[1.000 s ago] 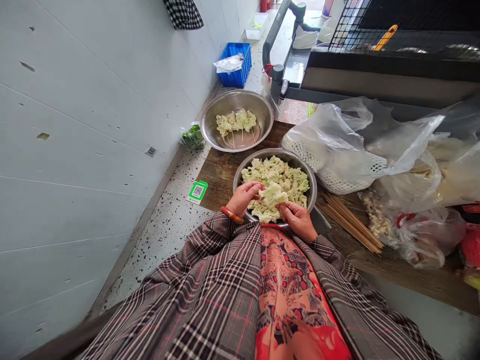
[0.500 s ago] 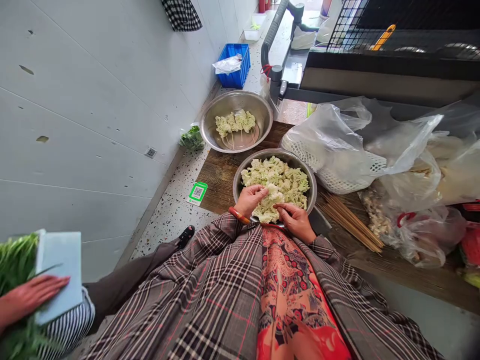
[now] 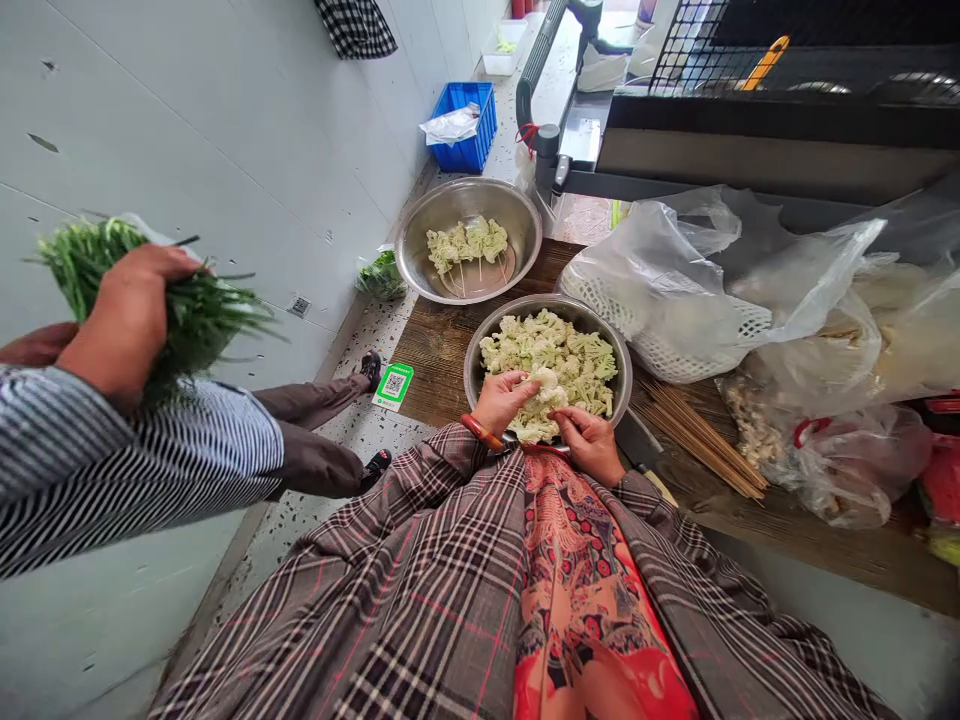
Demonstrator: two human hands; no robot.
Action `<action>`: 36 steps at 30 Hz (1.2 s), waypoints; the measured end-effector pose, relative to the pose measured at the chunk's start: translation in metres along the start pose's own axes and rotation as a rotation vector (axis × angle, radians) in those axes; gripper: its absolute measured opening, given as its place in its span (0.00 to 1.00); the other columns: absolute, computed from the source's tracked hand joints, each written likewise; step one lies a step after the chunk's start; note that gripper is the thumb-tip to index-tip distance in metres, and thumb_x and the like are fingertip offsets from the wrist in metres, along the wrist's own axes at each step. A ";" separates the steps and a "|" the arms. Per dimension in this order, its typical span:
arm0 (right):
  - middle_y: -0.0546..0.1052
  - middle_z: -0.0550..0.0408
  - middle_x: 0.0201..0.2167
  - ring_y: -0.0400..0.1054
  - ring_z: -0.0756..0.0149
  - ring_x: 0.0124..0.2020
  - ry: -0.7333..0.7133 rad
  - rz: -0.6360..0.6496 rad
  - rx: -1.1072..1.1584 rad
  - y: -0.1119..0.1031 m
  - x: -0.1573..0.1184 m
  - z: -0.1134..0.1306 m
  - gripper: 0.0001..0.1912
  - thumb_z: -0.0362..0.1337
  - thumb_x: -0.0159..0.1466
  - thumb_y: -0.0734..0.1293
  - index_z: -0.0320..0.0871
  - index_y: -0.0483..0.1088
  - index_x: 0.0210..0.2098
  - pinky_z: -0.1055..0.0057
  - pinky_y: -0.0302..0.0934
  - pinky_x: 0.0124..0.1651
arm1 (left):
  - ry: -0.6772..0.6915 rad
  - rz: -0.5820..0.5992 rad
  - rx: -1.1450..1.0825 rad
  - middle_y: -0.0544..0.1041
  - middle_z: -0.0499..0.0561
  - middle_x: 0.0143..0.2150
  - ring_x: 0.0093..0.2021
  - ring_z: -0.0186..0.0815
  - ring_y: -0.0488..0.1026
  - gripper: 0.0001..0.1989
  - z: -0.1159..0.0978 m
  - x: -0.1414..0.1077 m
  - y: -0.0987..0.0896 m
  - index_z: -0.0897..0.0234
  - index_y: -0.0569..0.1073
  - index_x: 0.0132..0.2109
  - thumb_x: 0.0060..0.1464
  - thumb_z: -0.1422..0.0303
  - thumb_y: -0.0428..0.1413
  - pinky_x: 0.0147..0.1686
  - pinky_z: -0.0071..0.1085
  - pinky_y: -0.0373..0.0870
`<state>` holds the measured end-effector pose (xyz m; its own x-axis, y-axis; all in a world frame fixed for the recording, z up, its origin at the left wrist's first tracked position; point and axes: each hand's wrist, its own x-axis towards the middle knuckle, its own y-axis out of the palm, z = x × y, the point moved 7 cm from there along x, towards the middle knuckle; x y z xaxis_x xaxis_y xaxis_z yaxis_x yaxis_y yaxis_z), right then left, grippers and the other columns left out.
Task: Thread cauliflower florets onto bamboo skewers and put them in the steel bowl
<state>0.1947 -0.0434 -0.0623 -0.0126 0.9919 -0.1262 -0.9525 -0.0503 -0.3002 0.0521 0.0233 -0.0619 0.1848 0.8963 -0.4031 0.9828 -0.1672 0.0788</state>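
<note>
My left hand [image 3: 502, 404] is closed around a pale cauliflower floret [image 3: 549, 386], above the near side of a metal bowl [image 3: 622, 385]. Heaped cauliflower pieces [image 3: 551, 340] fill that bowl. Close by on the right, my right hand [image 3: 592, 442] has thumb and finger pinched together at the floret's lower edge; what lies between those fingertips is too small to make out. Behind stands a second metal bowl [image 3: 420, 225], where cauliflower on thin sticks [image 3: 469, 243] rests. To the right of the near bowl lies a bundle of wooden skewers [image 3: 701, 440].
Plastic bags [image 3: 675, 280] crowd the wooden table [image 3: 431, 350] on the right. A green QR card [image 3: 393, 387] lies at its left edge. At left, another person's hand [image 3: 127, 320] holds green leafy stalks [image 3: 202, 320]. A blue crate [image 3: 465, 150] stands farther back.
The other person at left has moved forward, and the bunch of greens is now higher in view. My hands stay nearly in place, still at the floret.
</note>
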 end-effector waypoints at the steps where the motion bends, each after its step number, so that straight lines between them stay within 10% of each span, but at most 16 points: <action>1: 0.72 0.54 0.21 0.66 0.66 0.25 0.000 -0.005 -0.004 0.000 0.000 -0.001 0.19 0.47 0.64 0.59 0.40 0.76 0.36 0.72 0.56 0.29 | -0.004 0.002 0.001 0.71 0.47 0.25 0.26 0.27 0.63 0.19 0.001 0.000 0.000 0.70 0.75 0.29 0.39 0.56 0.64 0.27 0.25 0.59; 36: 0.63 0.60 0.16 0.54 0.73 0.19 0.060 -0.006 0.259 0.005 0.017 0.009 0.23 0.53 0.63 0.60 0.39 0.73 0.35 0.75 0.50 0.22 | 0.076 -0.021 -0.193 0.76 0.52 0.42 0.41 0.34 0.72 0.25 -0.026 -0.001 0.009 0.65 0.68 0.47 0.38 0.70 0.64 0.45 0.30 0.67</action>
<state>0.1869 -0.0255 -0.0576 0.0040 0.9830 -0.1834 -0.9987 -0.0053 -0.0502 0.0607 0.0318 -0.0369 0.1565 0.9283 -0.3374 0.9662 -0.0730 0.2472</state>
